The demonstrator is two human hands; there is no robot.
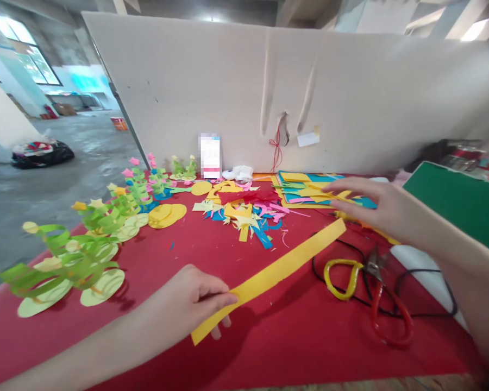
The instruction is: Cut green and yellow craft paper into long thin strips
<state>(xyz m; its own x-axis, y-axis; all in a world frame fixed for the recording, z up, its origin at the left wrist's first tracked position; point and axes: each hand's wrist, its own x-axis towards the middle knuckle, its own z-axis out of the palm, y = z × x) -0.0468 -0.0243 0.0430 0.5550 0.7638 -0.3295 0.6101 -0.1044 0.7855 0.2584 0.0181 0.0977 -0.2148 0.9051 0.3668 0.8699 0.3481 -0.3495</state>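
Our left hand [187, 304] pinches the yellow paper strip [277, 274] at its near end; its long axis runs away up-right toward our right hand [375, 209], spread over the colored paper stack [305, 187].

A single head-worn camera looked forward and down from the person's own eye level, close over a red-covered table [293, 336]. The near table edge ran along the bottom of the frame. A pale board [236, 87] closed the view straight ahead. To the left, the camera saw past it into a concrete hall [44, 179].
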